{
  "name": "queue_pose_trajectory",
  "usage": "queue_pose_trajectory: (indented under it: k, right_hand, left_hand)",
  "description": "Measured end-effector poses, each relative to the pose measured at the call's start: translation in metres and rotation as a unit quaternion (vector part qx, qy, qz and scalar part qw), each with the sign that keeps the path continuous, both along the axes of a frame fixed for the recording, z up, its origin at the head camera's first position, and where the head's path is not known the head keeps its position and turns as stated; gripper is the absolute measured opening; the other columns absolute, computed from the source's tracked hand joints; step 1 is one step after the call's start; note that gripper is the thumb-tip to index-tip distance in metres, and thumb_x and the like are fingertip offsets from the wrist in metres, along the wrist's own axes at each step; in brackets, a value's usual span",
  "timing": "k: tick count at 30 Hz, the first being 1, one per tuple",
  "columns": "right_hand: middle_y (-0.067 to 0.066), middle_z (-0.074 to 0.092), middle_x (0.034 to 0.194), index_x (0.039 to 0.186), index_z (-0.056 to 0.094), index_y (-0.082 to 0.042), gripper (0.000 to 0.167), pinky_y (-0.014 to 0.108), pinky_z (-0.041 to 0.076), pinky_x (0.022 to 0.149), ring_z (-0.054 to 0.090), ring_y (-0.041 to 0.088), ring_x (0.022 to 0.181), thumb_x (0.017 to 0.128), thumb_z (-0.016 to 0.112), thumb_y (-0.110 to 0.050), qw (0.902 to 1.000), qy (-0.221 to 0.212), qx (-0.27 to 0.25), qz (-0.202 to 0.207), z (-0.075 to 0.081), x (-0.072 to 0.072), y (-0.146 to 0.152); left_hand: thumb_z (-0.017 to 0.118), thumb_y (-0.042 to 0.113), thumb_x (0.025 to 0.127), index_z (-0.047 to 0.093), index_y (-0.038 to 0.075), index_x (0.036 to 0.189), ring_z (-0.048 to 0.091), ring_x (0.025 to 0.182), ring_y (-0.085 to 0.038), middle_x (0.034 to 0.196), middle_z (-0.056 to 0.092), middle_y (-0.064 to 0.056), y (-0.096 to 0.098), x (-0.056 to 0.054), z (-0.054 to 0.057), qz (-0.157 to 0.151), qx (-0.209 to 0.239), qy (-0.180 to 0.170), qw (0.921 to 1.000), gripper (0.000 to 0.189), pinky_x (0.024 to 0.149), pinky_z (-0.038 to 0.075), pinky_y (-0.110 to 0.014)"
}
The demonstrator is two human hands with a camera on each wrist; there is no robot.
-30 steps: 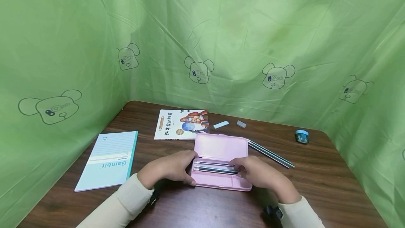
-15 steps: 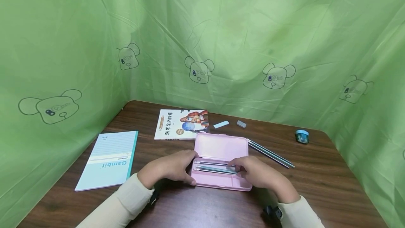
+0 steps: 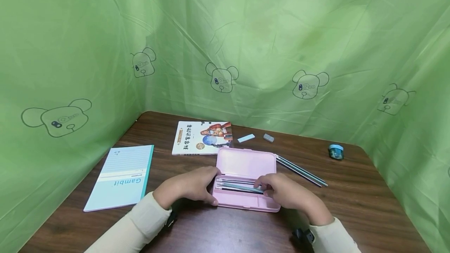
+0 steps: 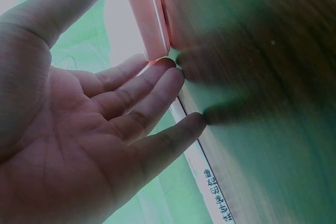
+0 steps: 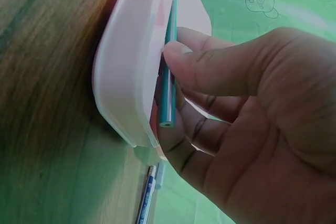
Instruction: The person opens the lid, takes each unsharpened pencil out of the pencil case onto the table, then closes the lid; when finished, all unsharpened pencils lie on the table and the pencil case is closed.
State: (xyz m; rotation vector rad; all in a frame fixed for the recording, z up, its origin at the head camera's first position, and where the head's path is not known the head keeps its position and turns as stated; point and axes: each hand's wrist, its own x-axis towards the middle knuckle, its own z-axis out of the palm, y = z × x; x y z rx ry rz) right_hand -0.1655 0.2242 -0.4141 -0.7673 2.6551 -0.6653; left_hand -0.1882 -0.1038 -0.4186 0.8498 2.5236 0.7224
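A pink pencil case (image 3: pixel 246 163) lies with its lid up in front of me, several striped pencils in its long compartment. My right hand (image 3: pixel 284 190) pinches one green-and-silver pencil (image 5: pixel 167 100) between thumb and fingers, near its unsharpened end. The pencil slants low over the others, its eraser end toward the left of the case. At the case's left end rests my left hand (image 3: pixel 193 184), thumb at the near corner and fingers toward the hinge. In the left wrist view its fingers (image 4: pixel 157 95) are extended, the tips beside the pink wall.
A Gambit notebook (image 3: pixel 121 179) lies on the left, and a picture-covered book (image 3: pixel 202 138) behind the case. A light-blue stick-shaped block (image 3: pixel 246 138) and a grey eraser (image 3: pixel 268 138) sit farther back. More pencils (image 3: pixel 300 170) and a blue-lidded jar (image 3: pixel 336 152) are at right.
The pinched pencil has risen slightly and tilted apart from the other pencils in the case. The right fingers have shifted slightly; the left hand has stayed put.
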Motion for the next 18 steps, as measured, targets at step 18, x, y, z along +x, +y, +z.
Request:
queue_pose_trajectory:
  k: [18]
  right_hand:
    - [-0.002,0.077,0.107,0.126,0.079,-0.016,0.033,0.028,0.061,0.085,0.068,0.007,0.1,0.101,0.071,0.005,0.9966,0.005,-0.082,0.009,0.007,-0.006,0.02]
  left_hand:
    - [0.101,0.034,0.084,0.06,0.001,0.145,0.063,0.133,-0.026,0.141,0.068,-0.012,0.001,-0.001,-0.003,0.006,-0.009,0.0,0.9999,0.081,0.122,0.05,-0.051]
